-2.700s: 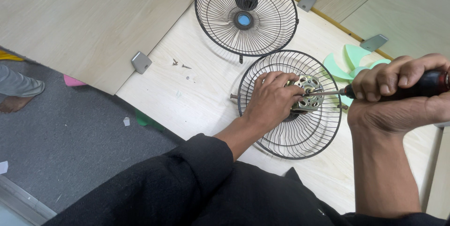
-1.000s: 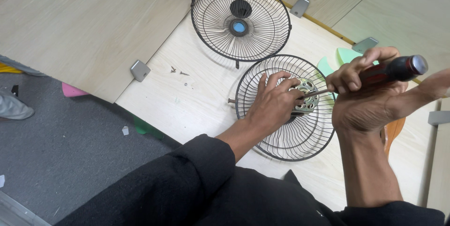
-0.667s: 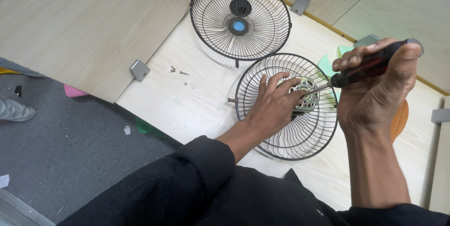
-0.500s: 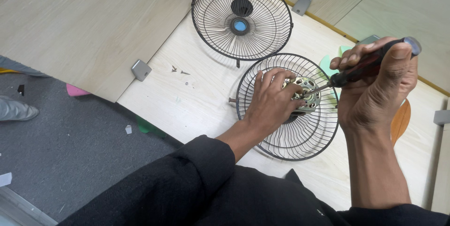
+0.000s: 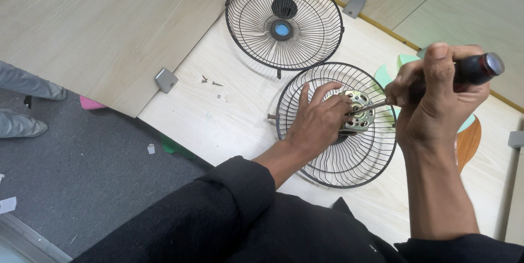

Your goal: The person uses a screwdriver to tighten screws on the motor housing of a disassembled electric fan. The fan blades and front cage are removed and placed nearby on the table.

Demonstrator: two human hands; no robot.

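Pale wooden worktop (image 5: 229, 126) above grey carpet floor (image 5: 82, 186).

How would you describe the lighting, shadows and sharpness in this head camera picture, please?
Head view: soft, even indoor light with no glare on the pale table; faint shadows lie under the wire guard and the left hand; the right hand and the screwdriver look sharp, without visible motion blur; the straight table edges bow slightly, suggesting mild wide-angle distortion.

Right hand (image 5: 436, 99) dropped from its raised spot, now wrapped round the screwdriver (image 5: 458, 75) handle, thumb on top. Shaft tip back at the motor (image 5: 357, 111), after lifting clear to the right. Left hand (image 5: 319, 121) fingers spread slightly farther over the near fan guard (image 5: 349, 159).
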